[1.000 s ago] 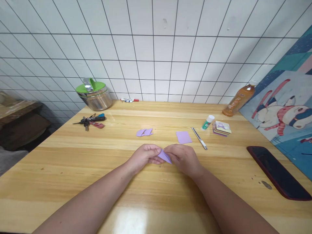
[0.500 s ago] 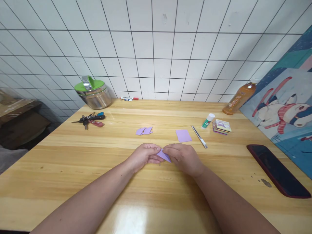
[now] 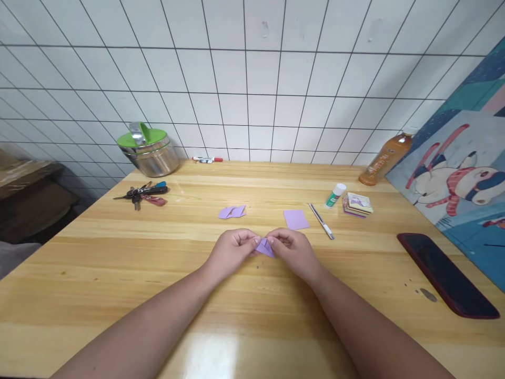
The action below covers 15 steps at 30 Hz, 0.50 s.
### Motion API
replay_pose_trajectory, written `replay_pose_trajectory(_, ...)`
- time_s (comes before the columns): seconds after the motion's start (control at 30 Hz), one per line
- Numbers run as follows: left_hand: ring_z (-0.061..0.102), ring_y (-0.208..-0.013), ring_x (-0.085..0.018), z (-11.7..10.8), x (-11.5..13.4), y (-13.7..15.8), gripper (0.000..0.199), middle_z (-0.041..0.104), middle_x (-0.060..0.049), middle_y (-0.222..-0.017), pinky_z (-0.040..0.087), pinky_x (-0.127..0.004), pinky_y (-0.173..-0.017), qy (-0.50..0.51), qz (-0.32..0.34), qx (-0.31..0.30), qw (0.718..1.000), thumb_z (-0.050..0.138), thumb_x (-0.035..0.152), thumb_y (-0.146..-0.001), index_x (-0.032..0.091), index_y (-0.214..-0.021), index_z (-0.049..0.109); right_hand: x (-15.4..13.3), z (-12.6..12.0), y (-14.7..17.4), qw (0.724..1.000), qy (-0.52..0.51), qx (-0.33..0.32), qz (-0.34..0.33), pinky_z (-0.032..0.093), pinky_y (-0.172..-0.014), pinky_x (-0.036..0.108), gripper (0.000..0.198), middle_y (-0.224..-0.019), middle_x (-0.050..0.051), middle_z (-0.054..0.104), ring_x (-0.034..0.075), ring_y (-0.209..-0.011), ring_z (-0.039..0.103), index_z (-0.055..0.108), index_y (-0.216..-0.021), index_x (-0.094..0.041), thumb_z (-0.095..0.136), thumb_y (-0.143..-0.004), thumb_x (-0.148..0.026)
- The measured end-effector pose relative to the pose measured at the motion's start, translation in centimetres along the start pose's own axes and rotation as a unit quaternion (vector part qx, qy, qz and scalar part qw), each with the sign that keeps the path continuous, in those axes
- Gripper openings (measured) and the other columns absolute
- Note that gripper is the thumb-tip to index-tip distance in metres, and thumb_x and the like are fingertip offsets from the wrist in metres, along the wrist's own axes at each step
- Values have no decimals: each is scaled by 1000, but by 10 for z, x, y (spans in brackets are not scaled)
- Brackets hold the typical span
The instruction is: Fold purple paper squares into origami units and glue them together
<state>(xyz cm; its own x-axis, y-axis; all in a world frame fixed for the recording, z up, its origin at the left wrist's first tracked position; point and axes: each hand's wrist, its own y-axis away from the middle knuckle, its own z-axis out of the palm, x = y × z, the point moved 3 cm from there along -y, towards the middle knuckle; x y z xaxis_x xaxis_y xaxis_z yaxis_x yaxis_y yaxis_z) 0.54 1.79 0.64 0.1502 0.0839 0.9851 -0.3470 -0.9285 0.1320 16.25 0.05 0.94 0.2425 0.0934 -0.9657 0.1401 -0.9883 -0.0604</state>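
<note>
Between my two hands is a small folded piece of purple paper [image 3: 265, 249], held just above the wooden table. My left hand [image 3: 233, 249] pinches its left side, thumb on top. My right hand [image 3: 295, 250] grips the right side between thumb and curled fingers. A flap shows at the paper's upper edge; the rest is partly covered by the fingertips. Beyond my left hand lie folded purple paper pieces [image 3: 232, 212]. A flat purple paper square [image 3: 296, 219] rests beyond my right hand, with a slim utility knife [image 3: 321, 221] to its right.
A glue stick [image 3: 335, 195] stands by a stack of paper [image 3: 357, 204]. On the right lies a phone [image 3: 447, 276]; a drink bottle [image 3: 386, 159] stands behind. Keys [image 3: 144, 195], a green-lidded metal pot [image 3: 150, 151] and a marker [image 3: 207, 159] are at back left, near the tiled wall.
My right hand has turned, so its thumb now shows on top of the paper instead of its back covering it. A flap on the paper has come into view.
</note>
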Motion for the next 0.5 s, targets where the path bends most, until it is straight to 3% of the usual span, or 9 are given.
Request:
replay_pose_trajectory(0.07,58,-60,-13,1,0,1,27,67,-2,-66,45,-23,-59,-31,11,7,999,62,40,-73,13,-74,67,2,2,-2,1000,-13,5,19,45,-56,24,15,-63,1,62,13,-57,57,62,-71,-18,59,-74,-32)
replay_pose_trajectory(0.33,56,-60,-12,4,3,3,22,65,-1,-65,41,-20,-56,-98,49,4,994,58,35,-77,15,-73,66,5,4,-4,995,-87,-13,37,39,-51,22,16,-57,-3,54,10,-52,48,59,-66,-17,63,-70,-32)
replay_pose_trajectory(0.5,54,-57,-12,1,3,1,24,63,-1,-62,42,-21,-56,-65,37,6,997,59,36,-75,13,-71,65,-1,4,-1,999,-12,37,-1,41,-56,22,14,-62,-2,55,11,-59,51,57,-66,-18,60,-73,-30)
